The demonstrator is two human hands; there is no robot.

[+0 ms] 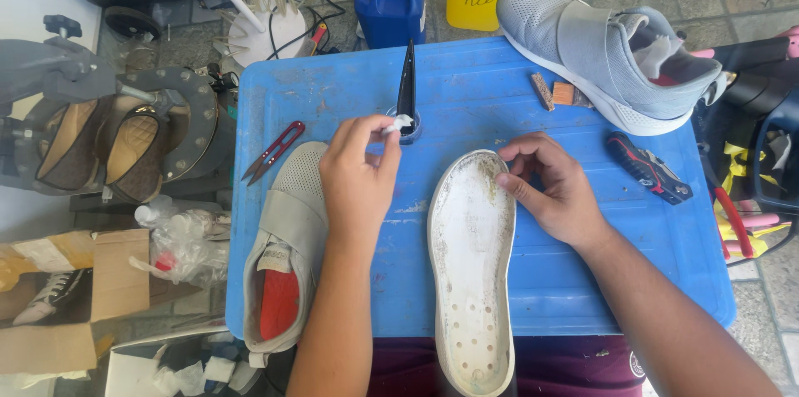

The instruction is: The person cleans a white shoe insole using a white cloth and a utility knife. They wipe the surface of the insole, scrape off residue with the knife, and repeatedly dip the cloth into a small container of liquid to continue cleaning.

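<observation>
While the right hand (556, 191) steadies the sole (471, 264), the left hand (358, 171) pinches a wad (401, 123).

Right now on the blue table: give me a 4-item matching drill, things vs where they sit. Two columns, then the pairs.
Things:
1. detached white sole
2. red thread snips
3. complete grey shoe
4. utility knife

Places:
A. far right corner of the blue table
B. just right of the right hand
C. in the middle, toe under the right hand's fingers
D. left edge, beyond the shoe upper

Pairs: 1-C, 2-D, 3-A, 4-B
</observation>
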